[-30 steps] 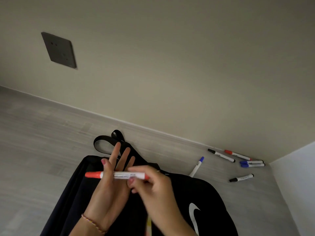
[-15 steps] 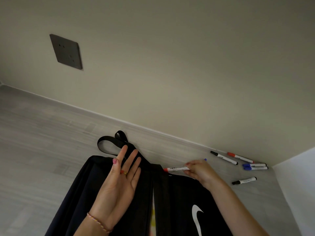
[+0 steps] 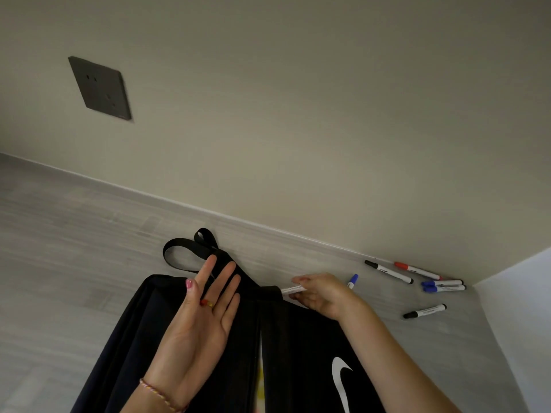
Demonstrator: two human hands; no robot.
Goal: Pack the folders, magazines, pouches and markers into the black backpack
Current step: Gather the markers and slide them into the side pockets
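The right hand (image 3: 323, 293), fingers gripping a white-barrelled marker (image 3: 293, 290), has moved it to the black fabric backpack (image 3: 298, 338) rim, centre frame; left hand (image 3: 198, 320) stays open, fingers spread. Insertion is imminent.

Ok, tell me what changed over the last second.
The right hand carried the red-capped marker away from the left hand to the black backpack top edge, its red cap now hidden. The left hand let go and hovers open. Loose markers by the wall unmoved.
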